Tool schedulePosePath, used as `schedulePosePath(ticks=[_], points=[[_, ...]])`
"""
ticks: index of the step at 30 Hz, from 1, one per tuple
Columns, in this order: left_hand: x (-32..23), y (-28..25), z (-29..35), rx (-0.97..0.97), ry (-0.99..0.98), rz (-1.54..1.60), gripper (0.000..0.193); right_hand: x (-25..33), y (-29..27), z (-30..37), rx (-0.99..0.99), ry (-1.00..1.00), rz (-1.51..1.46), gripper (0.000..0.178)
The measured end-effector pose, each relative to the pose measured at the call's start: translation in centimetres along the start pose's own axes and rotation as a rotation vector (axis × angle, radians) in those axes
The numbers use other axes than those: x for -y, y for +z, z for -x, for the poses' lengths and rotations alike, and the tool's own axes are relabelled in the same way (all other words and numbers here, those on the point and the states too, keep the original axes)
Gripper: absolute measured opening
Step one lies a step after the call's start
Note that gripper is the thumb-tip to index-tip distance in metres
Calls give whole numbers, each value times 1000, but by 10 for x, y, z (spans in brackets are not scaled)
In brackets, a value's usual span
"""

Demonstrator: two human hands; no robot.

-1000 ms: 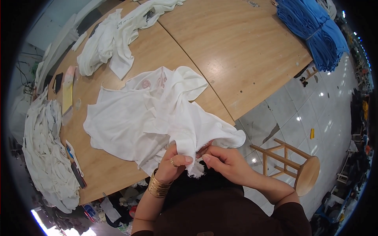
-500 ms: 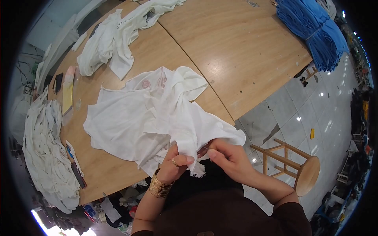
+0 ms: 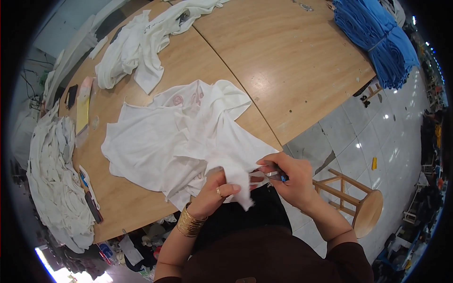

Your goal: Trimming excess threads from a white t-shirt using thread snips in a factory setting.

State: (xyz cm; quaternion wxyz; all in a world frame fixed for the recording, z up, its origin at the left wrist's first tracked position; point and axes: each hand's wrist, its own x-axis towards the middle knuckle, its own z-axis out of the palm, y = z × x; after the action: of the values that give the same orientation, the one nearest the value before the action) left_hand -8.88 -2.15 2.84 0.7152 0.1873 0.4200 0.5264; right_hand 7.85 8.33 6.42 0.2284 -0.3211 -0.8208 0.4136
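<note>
A white garment (image 3: 155, 137), looking like a shirt with a faint pinkish print, lies bunched on the table and hangs over its near edge. My left hand (image 3: 211, 194) pinches a frayed-edged part of it between thumb and fingers. My right hand (image 3: 293, 180) is closed around small metal thread snips (image 3: 274, 174) with a blue end. Their tip points toward the cloth beside my left fingers. Whether the blades touch the fabric is hidden by the folds.
The wooden table (image 3: 264, 61) has a seam across it. White garments (image 3: 127, 56) lie at the far left, and a white cloth heap (image 3: 56, 179) hangs at the left edge. Tied blue fabric (image 3: 377, 42) sits far right. A wooden stool (image 3: 368, 212) stands on the tiled floor at right.
My right hand has shifted slightly right and up from the cloth edge, and the snips now show in it. The frayed part in my left hand has turned to the right.
</note>
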Motion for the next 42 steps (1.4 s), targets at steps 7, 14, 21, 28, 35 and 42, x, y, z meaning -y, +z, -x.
schedulePosePath(ticks=[7,14,21,28,35,42], points=[[-6,9,-4,-131,164,-153,30,3,-3,0,-9,-39,-29,24],[-18,19,6,-25,174,27,30,7,0,-3,-68,115,-114,15],[-17,21,8,-161,153,35,45,8,-6,-1,-4,175,-57,22],[-15,13,11,-185,207,-217,44,23,-17,12,49,158,-383,22],[-10,7,13,-169,251,-212,23,28,-10,6,466,391,-448,26],[-13,10,13,-158,248,-204,21,27,-7,5,469,397,-435,28]])
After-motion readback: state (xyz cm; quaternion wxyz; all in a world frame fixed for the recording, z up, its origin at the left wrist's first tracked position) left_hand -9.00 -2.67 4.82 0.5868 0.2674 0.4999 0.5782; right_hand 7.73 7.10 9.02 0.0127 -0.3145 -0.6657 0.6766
